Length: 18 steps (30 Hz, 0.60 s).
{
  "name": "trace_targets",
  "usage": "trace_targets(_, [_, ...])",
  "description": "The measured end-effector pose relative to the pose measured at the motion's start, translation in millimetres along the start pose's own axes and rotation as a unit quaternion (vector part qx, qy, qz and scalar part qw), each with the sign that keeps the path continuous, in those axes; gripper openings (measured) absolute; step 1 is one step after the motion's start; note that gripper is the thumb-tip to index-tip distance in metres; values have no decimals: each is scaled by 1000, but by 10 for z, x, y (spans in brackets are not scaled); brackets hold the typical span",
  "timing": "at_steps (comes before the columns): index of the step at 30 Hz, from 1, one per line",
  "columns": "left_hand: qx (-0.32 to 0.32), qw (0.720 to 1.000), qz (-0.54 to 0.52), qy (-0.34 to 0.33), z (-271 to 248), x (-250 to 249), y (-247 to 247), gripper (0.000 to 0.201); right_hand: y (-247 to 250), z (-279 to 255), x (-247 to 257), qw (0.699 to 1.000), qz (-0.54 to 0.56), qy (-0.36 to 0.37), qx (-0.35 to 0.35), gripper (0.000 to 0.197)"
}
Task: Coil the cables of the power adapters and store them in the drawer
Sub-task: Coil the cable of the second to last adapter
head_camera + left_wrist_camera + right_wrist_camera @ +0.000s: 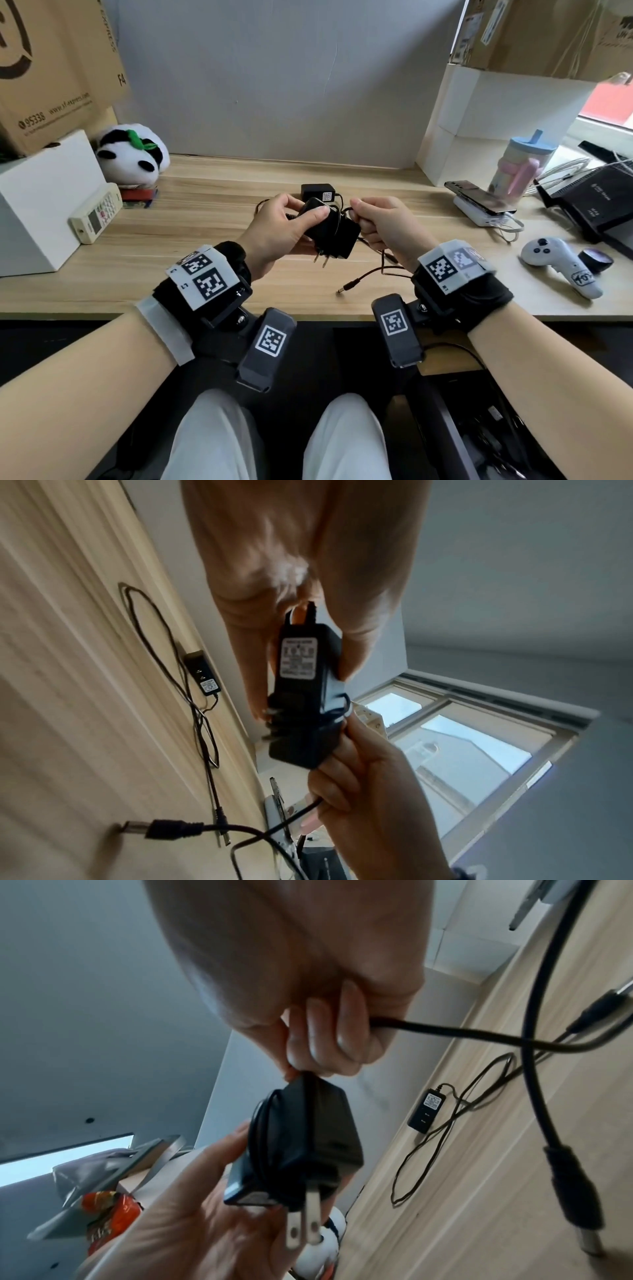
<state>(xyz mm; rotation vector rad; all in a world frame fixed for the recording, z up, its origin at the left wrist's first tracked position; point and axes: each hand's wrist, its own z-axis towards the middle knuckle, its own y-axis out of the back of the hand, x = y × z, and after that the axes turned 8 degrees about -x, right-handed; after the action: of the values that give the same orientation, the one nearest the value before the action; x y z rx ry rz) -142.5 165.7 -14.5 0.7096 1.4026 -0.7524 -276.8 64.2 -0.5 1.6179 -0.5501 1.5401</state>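
My left hand [287,226] grips a black power adapter [334,234] above the wooden desk [205,267], prongs pointing toward me. Several turns of its thin black cable are wound around the body [301,1139]. My right hand [380,222] pinches that cable [445,1033] right beside the adapter. The loose end trails down to a barrel plug [349,286] lying near the desk's front edge. A second black adapter [317,192] lies flat on the desk behind my hands, its cable [202,731] spread loosely. No drawer is in view.
On the left stand a white box [41,205], a remote [97,217] and a panda plush [133,154]. To the right are a phone on a power bank [483,205], a blue-lidded cup [520,164], a white controller [558,263] and a black router [596,205].
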Motion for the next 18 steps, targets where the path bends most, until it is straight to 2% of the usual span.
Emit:
trace_targets(3, [18,999,-39,25,7,13,-8,26,16,-35,-12,999,-17,26,-14,34])
trace_targets(9, [-77,993,-85,18,95,92,-60,24,-69,-62,-75,994,-42,90,-37,33])
trace_targets(12, [-125,988,-95,9,133,134,-75,24,-136,-97,-117,994,-39,105,-12,33])
trace_targets(18, [-173,974,-146,30,171,200,-81,26,-210,-143,-227,996,-14,71,48,33])
